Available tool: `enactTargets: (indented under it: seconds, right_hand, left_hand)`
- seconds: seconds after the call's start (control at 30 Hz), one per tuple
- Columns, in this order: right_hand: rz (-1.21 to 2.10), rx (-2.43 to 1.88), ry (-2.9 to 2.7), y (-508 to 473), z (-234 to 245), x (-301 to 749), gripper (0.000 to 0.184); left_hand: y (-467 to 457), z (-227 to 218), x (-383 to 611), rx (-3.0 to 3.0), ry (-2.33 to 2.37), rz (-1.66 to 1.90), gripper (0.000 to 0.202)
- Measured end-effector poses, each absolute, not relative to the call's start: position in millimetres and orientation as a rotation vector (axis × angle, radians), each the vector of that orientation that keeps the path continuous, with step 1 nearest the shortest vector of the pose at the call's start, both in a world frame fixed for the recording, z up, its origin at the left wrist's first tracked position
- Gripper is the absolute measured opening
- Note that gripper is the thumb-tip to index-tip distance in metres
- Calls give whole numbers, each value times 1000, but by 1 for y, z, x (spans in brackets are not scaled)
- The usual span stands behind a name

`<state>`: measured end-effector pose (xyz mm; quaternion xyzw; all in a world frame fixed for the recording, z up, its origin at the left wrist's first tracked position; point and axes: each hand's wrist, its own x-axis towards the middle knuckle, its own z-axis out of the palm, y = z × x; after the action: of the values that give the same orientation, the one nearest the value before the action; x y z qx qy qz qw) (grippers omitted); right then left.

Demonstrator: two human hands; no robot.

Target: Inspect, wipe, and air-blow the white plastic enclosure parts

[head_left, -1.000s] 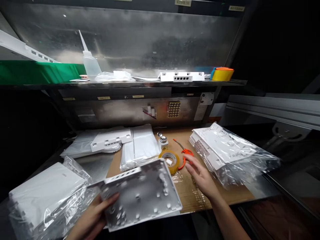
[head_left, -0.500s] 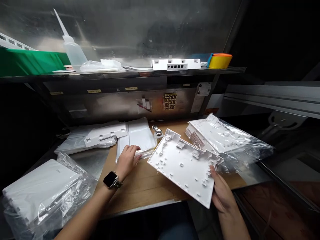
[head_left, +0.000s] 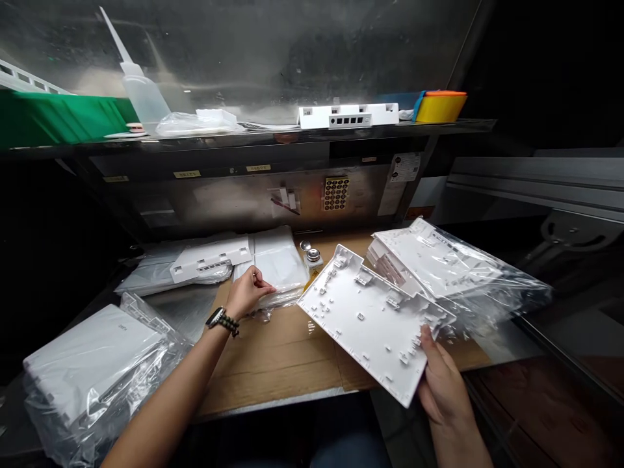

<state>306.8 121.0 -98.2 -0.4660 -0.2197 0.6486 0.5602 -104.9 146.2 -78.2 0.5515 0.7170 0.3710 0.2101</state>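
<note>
My right hand (head_left: 442, 377) grips a white plastic housing panel (head_left: 363, 325) by its right edge. The panel is tilted, its inner face with small clips and posts turned up. Over the front edge of a stack of clear plastic bags (head_left: 277, 257), my left hand (head_left: 248, 291) is closed in a pinch, thumb against fingers, on what looks like a bag's edge. A watch and a beaded bracelet are on that wrist. Left of the stack, a white cover (head_left: 209, 258) with a row of port openings rests on more bagging.
Bagged white panels are at the left (head_left: 97, 357) and stacked at the right (head_left: 433, 257). A small metal-topped container (head_left: 313, 257) stands behind the held panel. The shelf above bears a squeeze bottle (head_left: 143, 97), a green bin (head_left: 63, 118) and a yellow container (head_left: 442, 107).
My left hand has gone from loosely parted fingers to a pinch at the bags' front edge, its wrist turning. The panel stays in my right hand. The view has shifted slightly.
</note>
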Motion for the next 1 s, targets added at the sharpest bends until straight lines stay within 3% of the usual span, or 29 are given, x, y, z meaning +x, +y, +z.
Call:
enactTargets:
  seconds: [0.33,0.63,0.87,0.93,1.0]
  right_hand:
    - [1204,-1171,-1213,99,-80,203,68]
    - [1001,-1047,-1439,96,-84,176,51]
    - [896,-1034,-1512,100,-85,177,49]
    - [869,-1037,-1518,100,-85,177,48]
    - [834,-1034,-1517,98,-85,177,47]
  left_hand:
    - [163,-78,-126,1345,1749,1025,17]
    - [166,-90,-117,1534,1927,948,21]
    - [166,-60,-126,1834,2133,949,14]
    - [168,-47,-127,1907,2194,953,18]
    - [172,-34,-128,1961,2230,960,37]
